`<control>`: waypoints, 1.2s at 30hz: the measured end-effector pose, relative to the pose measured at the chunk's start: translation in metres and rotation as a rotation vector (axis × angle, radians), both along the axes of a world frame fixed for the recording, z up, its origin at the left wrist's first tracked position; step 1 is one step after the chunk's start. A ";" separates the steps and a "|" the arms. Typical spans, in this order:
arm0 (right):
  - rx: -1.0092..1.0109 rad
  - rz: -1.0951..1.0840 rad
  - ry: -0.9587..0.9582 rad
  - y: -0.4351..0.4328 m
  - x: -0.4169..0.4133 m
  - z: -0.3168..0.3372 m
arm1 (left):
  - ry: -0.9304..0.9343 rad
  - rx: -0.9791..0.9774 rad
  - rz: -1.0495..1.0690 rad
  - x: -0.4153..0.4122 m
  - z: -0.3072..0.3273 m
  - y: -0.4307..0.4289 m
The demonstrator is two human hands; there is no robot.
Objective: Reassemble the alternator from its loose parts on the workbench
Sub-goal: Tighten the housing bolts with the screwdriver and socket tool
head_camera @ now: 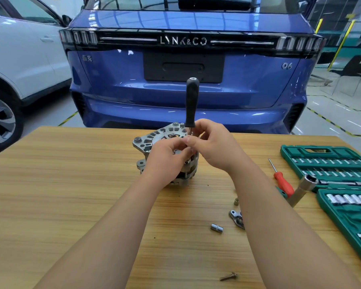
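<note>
Alternator [152, 140] stands on the wooden table [71, 184], just left of the middle, with its ribbed silver end frame facing up. The left hand [165, 161] lies over its near side with the fingers bent. Their tips meet the other hand at the top of the housing, and I cannot tell whether they pinch anything. One driver [192, 103] with a black handle rises upright from the alternator. The right hand [215, 147] has its fingers curled round the driver's metal shaft just under the handle.

Further right, loose on the table, I count one small sleeve [236, 201], one chrome socket [216, 228], one bolt [228, 276] near the front edge and one metal bracket [236, 219] (half hidden by the right forearm). Beyond the forearm lie one red-handled screwdriver [282, 182] and one tube wrench [302, 189], whose end rests on the edge of the one green tool case [290, 151]. The case lies open at the right edge of the table, with rows of sockets and bits in it.
</note>
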State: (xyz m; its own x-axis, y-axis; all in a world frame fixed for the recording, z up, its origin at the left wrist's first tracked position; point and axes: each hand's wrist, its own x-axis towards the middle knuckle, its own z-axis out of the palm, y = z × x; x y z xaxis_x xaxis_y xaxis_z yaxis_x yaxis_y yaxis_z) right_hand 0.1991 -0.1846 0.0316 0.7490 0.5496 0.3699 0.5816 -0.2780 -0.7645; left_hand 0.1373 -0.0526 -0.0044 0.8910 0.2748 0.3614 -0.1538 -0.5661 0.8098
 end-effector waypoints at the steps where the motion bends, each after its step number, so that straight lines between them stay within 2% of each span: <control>1: -0.001 0.047 0.019 -0.003 0.001 0.003 | 0.019 0.000 -0.040 -0.002 0.001 0.002; 4: 0.042 0.042 0.050 -0.001 0.002 0.005 | 0.025 0.010 -0.118 -0.005 0.002 0.005; 7: 0.023 -0.085 -0.005 0.006 -0.001 0.001 | -0.043 -0.063 -0.033 -0.004 0.000 0.003; 9: -0.012 -0.029 -0.008 0.002 -0.001 0.000 | -0.047 -0.098 -0.010 -0.003 -0.003 0.004; 12: 0.012 0.065 0.061 -0.003 0.001 0.002 | -0.021 -0.064 -0.108 -0.007 -0.002 0.008; 16: -0.018 -0.118 0.000 0.010 0.001 0.000 | -0.034 -0.059 -0.058 -0.005 -0.003 0.007; 18: -0.058 -0.073 0.009 0.008 0.002 0.004 | -0.012 -0.057 -0.018 -0.004 -0.005 0.006; 21: -0.088 0.020 0.055 0.002 0.004 0.012 | 0.012 -0.047 -0.089 -0.006 -0.004 0.010; 25: -0.118 -0.154 -0.010 0.010 0.004 0.009 | -0.013 -0.034 -0.042 -0.004 -0.005 0.007; 28: -0.149 -0.036 0.004 0.003 0.005 0.013 | -0.020 -0.078 0.022 -0.002 -0.007 0.005; 30: -0.147 -0.004 0.018 0.002 0.005 0.015 | -0.047 -0.056 -0.037 -0.005 -0.007 0.007; 32: -0.149 -0.070 -0.004 0.009 0.004 0.011 | -0.078 -0.033 -0.096 -0.008 -0.006 0.007; 34: -0.181 -0.150 -0.060 0.015 0.001 0.011 | -0.079 -0.041 -0.046 -0.006 -0.007 0.004; 36: -0.190 -0.089 -0.048 0.012 0.002 0.013 | -0.073 -0.078 0.021 -0.005 -0.006 0.000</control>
State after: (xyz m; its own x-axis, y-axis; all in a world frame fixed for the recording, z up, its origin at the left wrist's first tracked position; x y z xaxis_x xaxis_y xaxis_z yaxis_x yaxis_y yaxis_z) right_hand 0.2010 -0.1724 0.0448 0.7815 0.5457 0.3025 0.5831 -0.4662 -0.6654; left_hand 0.1326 -0.0530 -0.0102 0.8568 0.3227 0.4022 -0.2033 -0.5054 0.8386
